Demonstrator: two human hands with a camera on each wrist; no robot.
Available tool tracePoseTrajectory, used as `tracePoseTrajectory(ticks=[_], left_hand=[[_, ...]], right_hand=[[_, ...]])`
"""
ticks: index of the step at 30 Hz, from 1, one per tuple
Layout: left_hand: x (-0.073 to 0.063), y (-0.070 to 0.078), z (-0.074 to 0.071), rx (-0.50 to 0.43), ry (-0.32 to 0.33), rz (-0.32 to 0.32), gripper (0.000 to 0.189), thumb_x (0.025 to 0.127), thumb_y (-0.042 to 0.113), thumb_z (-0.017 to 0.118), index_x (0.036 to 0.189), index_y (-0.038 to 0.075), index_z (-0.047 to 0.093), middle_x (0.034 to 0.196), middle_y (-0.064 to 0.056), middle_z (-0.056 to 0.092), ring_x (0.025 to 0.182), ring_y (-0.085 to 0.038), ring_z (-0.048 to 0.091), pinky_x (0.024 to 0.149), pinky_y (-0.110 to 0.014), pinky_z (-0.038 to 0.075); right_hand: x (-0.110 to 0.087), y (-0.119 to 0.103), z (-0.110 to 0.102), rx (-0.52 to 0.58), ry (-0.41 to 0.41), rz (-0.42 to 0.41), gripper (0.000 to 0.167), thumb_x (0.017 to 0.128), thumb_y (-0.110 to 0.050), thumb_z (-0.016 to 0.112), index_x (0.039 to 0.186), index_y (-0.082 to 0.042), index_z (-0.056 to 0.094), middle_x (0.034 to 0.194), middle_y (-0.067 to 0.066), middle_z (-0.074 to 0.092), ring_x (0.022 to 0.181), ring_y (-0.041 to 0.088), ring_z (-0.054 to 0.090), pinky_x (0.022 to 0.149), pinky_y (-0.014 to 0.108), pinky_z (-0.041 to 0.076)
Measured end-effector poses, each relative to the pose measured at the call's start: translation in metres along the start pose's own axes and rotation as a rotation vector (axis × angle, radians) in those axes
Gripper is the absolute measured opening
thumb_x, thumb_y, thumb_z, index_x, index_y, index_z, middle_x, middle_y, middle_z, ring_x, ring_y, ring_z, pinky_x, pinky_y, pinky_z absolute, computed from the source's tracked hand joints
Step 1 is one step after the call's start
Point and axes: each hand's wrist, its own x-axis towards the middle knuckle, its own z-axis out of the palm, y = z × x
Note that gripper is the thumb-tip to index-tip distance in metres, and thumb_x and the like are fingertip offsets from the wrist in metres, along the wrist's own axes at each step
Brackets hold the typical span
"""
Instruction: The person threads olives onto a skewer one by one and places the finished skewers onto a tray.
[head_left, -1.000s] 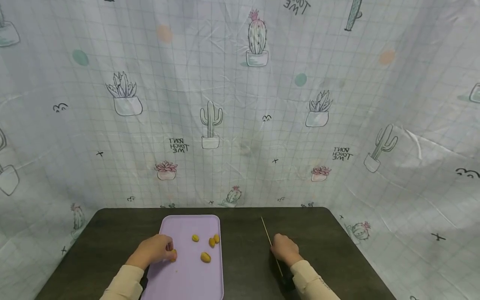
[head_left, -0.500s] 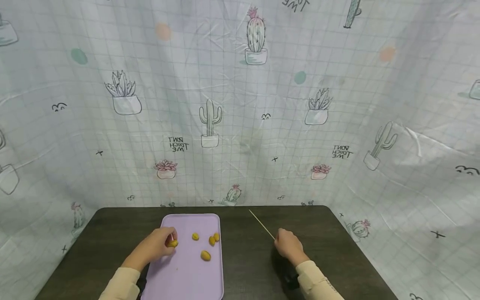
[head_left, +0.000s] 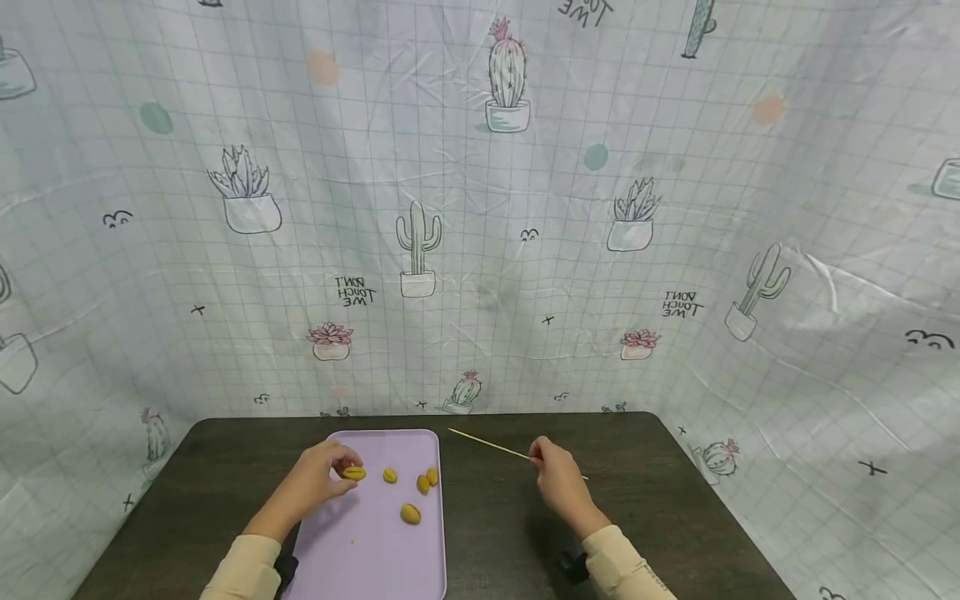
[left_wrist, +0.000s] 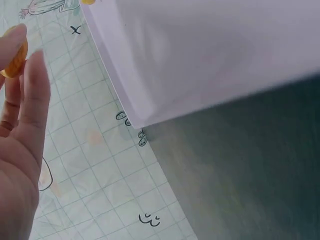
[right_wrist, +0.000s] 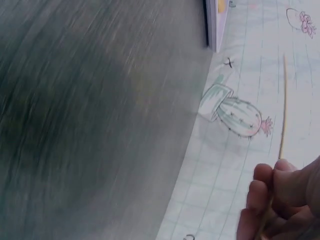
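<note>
My left hand (head_left: 311,485) pinches a small yellow-orange oval fruit (head_left: 354,472) between thumb and fingertips, over the left side of a lilac tray (head_left: 360,558). In the left wrist view the held fruit (left_wrist: 20,60) looks glossy, at the left edge. My right hand (head_left: 564,485) grips a thin wooden skewer (head_left: 487,442) above the table, to the right of the tray. The skewer's long free end points left and away from me; a short end shows behind the hand. Several similar fruits, among them a larger one (head_left: 410,513), lie on the tray's right half.
A dark wooden table (head_left: 495,542) carries the tray on its left half. A pale curtain (head_left: 480,250) printed with cacti hangs behind the table's far edge and along both sides. A tiny crumb (head_left: 352,542) lies on the tray.
My left hand has lifted the fruit and moved away from me and slightly right. My right hand has moved forward and left, swinging the skewer's tip toward the tray's far right corner.
</note>
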Motion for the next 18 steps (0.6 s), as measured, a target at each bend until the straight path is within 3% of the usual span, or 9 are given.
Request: tracePoseTrajectory(ticks=[4, 11, 18], left_hand=[[0.002, 0.001, 0.001, -0.016, 0.007, -0.012, 0.026, 0.077, 0.0, 0.086, 0.094, 0.013, 0.072, 0.092, 0.007, 0.062, 0.081, -0.008, 0.061, 0.074, -0.036, 0.056], [0.005, 0.004, 0.001, -0.052, 0.04, -0.035, 0.025, 0.078, 0.0, 0.086, 0.097, 0.012, 0.073, 0.092, 0.006, 0.062, 0.083, -0.011, 0.062, 0.073, -0.036, 0.056], [0.006, 0.007, 0.001, -0.05, 0.066, -0.038, 0.025, 0.079, 0.0, 0.085, 0.098, 0.011, 0.074, 0.093, 0.006, 0.062, 0.083, -0.012, 0.061, 0.07, -0.03, 0.054]], right_hand=[[0.002, -0.005, 0.005, 0.015, 0.039, -0.059, 0.021, 0.091, 0.008, 0.068, 0.089, -0.009, 0.058, 0.079, 0.001, 0.058, 0.068, 0.01, 0.05, 0.061, 0.03, 0.045], [0.007, -0.01, 0.006, 0.029, 0.08, -0.085, 0.027, 0.086, 0.016, 0.069, 0.089, -0.01, 0.061, 0.082, -0.001, 0.064, 0.078, 0.018, 0.066, 0.064, 0.033, 0.053], [0.012, -0.004, 0.003, -0.189, 0.222, -0.123, 0.019, 0.084, -0.004, 0.081, 0.079, -0.012, 0.065, 0.073, -0.001, 0.062, 0.069, 0.02, 0.06, 0.06, 0.039, 0.05]])
